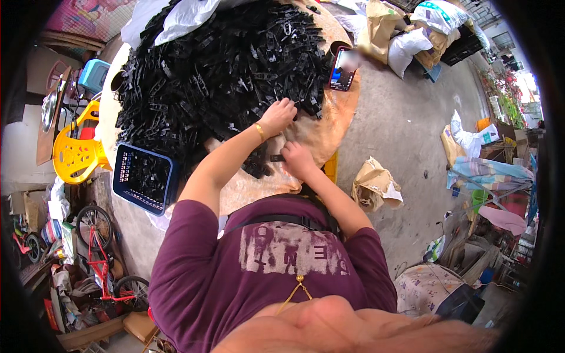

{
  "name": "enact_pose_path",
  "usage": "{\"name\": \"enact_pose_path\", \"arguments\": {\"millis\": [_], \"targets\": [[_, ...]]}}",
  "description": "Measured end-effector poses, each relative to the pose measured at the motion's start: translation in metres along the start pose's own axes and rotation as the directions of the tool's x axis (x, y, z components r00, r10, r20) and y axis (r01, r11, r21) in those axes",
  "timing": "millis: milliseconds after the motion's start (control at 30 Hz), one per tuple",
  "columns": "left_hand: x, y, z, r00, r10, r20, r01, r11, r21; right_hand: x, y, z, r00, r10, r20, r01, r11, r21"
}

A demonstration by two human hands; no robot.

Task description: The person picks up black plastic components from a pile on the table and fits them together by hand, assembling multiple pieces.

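A large heap of black plastic pieces, long and flat with slots, covers most of a round table. My left hand, with a gold bracelet at its wrist, lies at the near right edge of the heap. Its fingers are curled; what is between them is hidden. Closer to my body, my right hand pinches a short black plastic piece that sticks out to the left. A small cluster of the same pieces lies just left of it, near the table's edge.
A dark blue basket with black pieces stands at the left beside a yellow chair. A phone leans at the table's right edge. Sacks, a crumpled paper bag and a red bicycle stand around the table.
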State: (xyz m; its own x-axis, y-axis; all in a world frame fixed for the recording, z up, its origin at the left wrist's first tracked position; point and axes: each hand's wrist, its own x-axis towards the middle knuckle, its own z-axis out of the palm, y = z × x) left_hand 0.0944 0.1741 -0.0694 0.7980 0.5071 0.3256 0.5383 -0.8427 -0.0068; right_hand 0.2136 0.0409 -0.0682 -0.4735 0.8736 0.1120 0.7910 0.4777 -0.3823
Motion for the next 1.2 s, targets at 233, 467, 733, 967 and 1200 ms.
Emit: {"name": "enact_pose_path", "arguments": {"millis": [233, 467, 733, 967, 1200], "targets": [[-0.018, 0.040, -0.061, 0.677, -0.692, 0.251, 0.583, 0.296, -0.756, -0.048, 0.001, -0.017, 0.841, 0.536, 0.072, -0.227, 0.228, 0.947], [-0.057, 0.073, -0.079, 0.688, -0.544, 0.480, 0.401, -0.266, -0.877, -0.042, -0.005, -0.059, 0.836, 0.547, 0.028, 0.072, -0.160, 0.984], [-0.077, 0.088, -0.089, 0.770, -0.460, 0.441, 0.481, -0.034, -0.876, -0.028, -0.025, -0.066, 0.933, 0.355, -0.058, 0.031, 0.080, 0.996], [-0.088, 0.087, -0.106, 0.665, -0.383, 0.641, 0.505, -0.402, -0.764, -0.032, -0.028, -0.062, 0.945, 0.312, -0.099, -0.056, 0.453, 0.890], [-0.098, 0.089, -0.113, 0.673, -0.369, 0.641, 0.500, -0.412, -0.762, -0.028, -0.039, -0.073, 0.959, 0.167, -0.228, 0.026, 0.752, 0.659]]}}
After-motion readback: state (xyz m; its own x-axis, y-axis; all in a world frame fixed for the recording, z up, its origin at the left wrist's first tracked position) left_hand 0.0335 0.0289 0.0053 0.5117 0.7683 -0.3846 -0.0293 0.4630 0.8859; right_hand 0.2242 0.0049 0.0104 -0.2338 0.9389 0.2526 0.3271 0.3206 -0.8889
